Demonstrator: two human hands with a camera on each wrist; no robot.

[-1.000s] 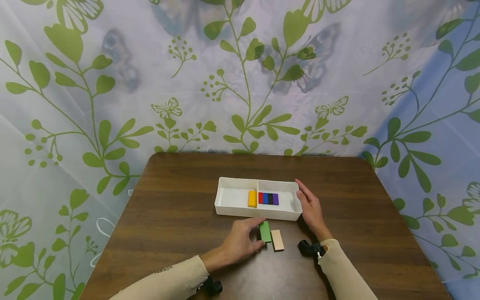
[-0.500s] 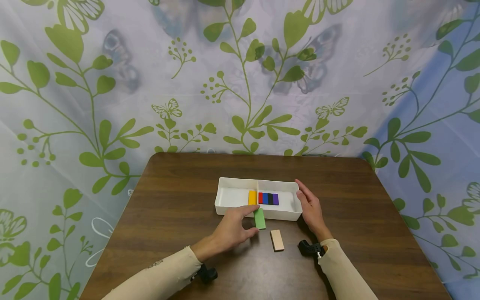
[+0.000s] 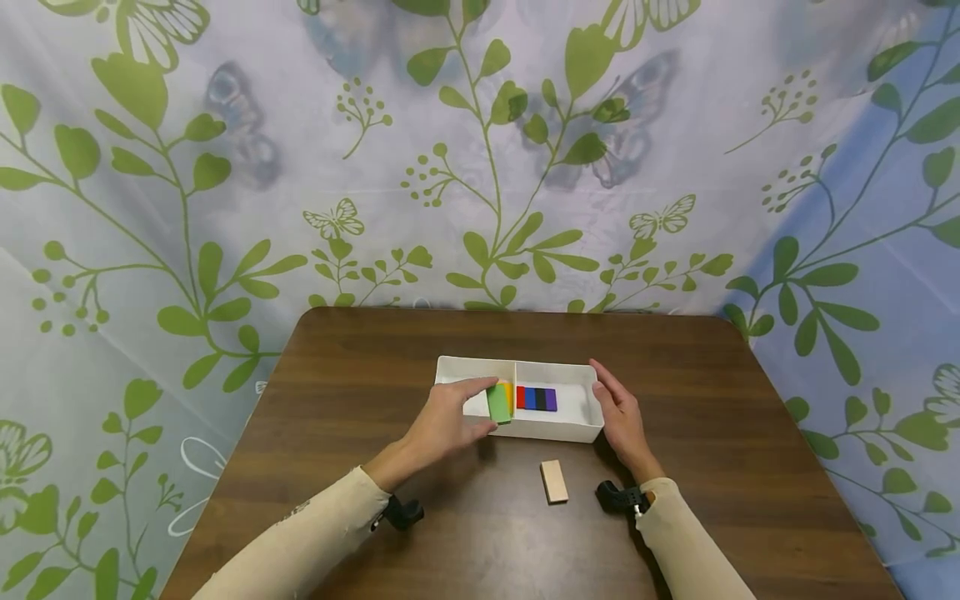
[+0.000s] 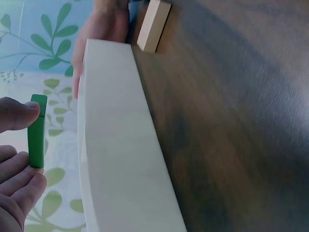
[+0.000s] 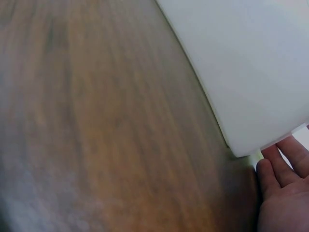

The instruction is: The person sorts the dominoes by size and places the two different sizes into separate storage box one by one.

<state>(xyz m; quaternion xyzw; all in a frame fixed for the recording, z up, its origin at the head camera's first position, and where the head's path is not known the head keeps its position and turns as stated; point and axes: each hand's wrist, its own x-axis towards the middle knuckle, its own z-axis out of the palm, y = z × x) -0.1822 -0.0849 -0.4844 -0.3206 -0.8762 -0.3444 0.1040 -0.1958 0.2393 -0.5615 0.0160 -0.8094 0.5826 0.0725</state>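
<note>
My left hand [image 3: 437, 423] pinches a green block [image 3: 498, 403] between thumb and fingers, over the left compartment of a white divided box [image 3: 555, 430]. In the left wrist view the green block [image 4: 36, 135] is held by its two ends, above the box's rim. Partly behind it, a yellow block [image 3: 508, 389] lies against the divider. Across the divider, a red block [image 3: 521, 397], a blue block [image 3: 530, 398], a black block [image 3: 541, 399] and a purple block [image 3: 551, 400] sit side by side. My right hand [image 3: 624, 417] rests along the box's right end, fingers extended.
A plain wooden block [image 3: 554, 482] lies on the brown table [image 3: 360, 367] in front of the box. Behind the table hangs a leaf-patterned cloth [image 3: 480, 167]. Each wrist wears a black camera mount.
My left hand has lifted the green block from beside the wooden block and carried it up and left, over the box's left compartment. The right hand and box have stayed put.
</note>
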